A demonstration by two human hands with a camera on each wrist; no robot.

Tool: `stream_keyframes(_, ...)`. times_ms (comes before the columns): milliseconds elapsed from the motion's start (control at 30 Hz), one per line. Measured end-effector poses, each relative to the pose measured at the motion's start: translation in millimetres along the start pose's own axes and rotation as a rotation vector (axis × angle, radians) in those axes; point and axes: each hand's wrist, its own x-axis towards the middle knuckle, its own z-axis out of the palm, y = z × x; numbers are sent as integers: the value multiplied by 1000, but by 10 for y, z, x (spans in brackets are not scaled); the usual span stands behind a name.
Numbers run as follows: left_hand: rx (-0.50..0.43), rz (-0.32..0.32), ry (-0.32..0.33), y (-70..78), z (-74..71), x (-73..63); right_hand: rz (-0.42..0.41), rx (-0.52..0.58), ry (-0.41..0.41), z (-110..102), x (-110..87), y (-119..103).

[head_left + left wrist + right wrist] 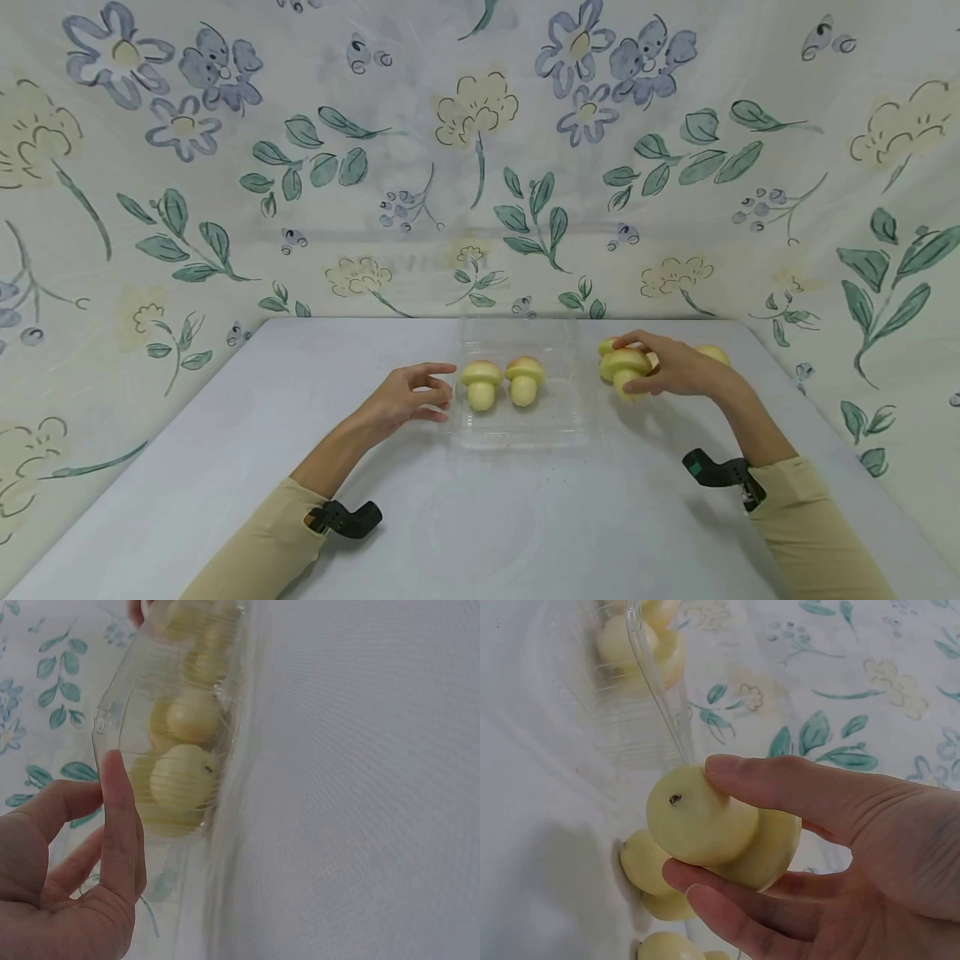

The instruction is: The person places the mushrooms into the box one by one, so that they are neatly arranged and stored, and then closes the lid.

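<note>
Head view: On a white table [487, 517], a clear plastic box [525, 439] stands toward the far edge, with two yellow mushroom-shaped pieces [482, 385] side by side in its left half. The right hand [671, 367] grasps a third, the held piece [627, 367], just outside the box's right edge. The left hand [412, 393], fingers loosely spread and gripping nothing, is at the box's left edge. Two more pieces are partly hidden — one behind the held piece, one at the right wrist; a pale patch between the fingers is hard to assign.

Left wrist view: The left fingertips overlap the box's rim. Two pieces show through the near wall; yellow shapes beyond are too blurred to count.

Right wrist view: One dark mark is on the held piece's stem end; fingers partly cover its cap. Two pieces lie below — the lower cut off, as is the box above.
</note>
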Motion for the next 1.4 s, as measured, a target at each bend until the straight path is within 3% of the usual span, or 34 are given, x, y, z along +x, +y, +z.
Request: stream_keyframes(1400, 17, -9, 9, -6, 1, 5, -40, 5, 133, 39, 2, -276)
